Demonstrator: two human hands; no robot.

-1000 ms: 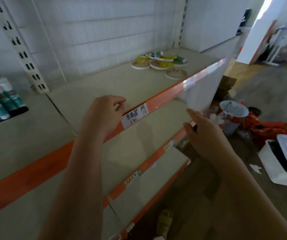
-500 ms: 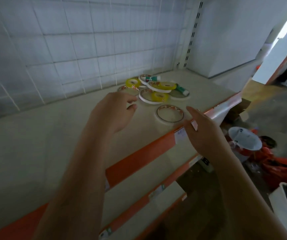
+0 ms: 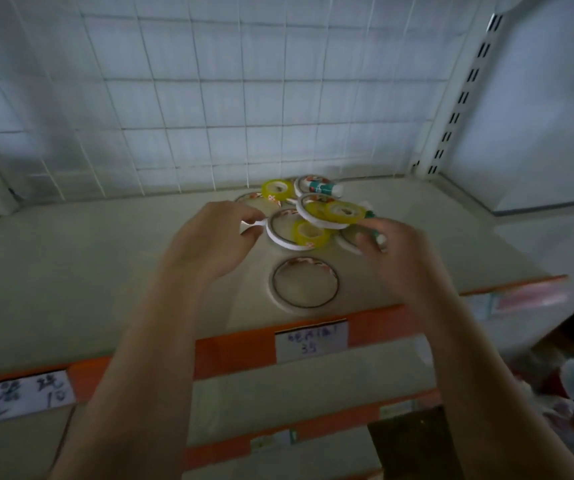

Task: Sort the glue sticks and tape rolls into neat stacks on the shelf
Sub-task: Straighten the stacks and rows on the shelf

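Two bare hands reach into a loose pile of tape rolls (image 3: 309, 216) on a beige shelf (image 3: 105, 271) backed by a white wire grid (image 3: 209, 98). The left hand (image 3: 209, 244) pinches the rim of a wide white roll (image 3: 280, 233) at the pile's 9 o'clock edge. The right hand (image 3: 396, 251), at 3 o'clock, curls its fingers round a green-and-white glue stick (image 3: 377, 235). A second glue stick (image 3: 323, 187) lies at 12 o'clock atop the pile. One thin ring of tape (image 3: 304, 284) lies alone at 6 o'clock, near a handwritten price label (image 3: 311, 341) on the orange shelf edge.

Left grip (image 3: 214, 237) pinching; right grip (image 3: 387, 242) curled
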